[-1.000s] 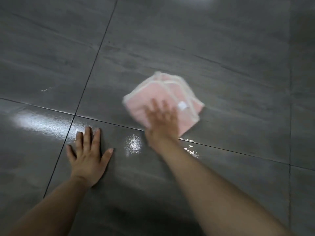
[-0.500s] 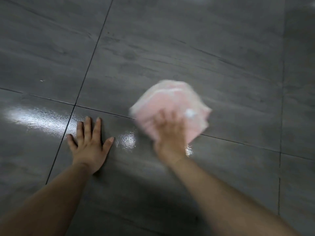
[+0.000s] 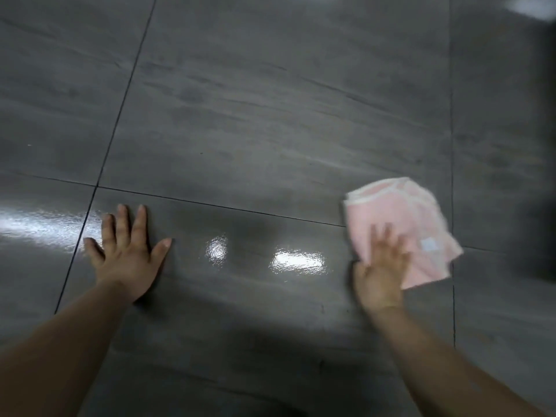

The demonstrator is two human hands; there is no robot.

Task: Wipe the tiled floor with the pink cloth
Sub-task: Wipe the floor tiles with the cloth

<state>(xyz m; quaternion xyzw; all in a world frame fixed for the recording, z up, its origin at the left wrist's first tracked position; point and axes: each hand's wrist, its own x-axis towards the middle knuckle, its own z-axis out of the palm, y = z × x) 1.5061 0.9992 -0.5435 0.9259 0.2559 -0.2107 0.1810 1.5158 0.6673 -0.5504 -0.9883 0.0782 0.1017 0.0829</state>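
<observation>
A folded pink cloth [image 3: 403,218] with a pale border and a small white label lies flat on the grey tiled floor [image 3: 258,121] at the right. My right hand [image 3: 380,266] presses on its near left part with fingers spread, blurred by motion. My left hand [image 3: 128,254] rests flat on the floor at the left, fingers apart, holding nothing. Wet, shiny patches lie on the tile between the two hands.
Dark grout lines cross the floor; one runs from the left hand toward the cloth, another runs upright just right of the cloth. A dark blurred shape [image 3: 541,164] stands at the right edge. A bright reflection [image 3: 36,227] lies at the far left.
My right hand has swept the pink cloth to the right across the tile, away from my left hand. The left hand has stayed planted on the floor.
</observation>
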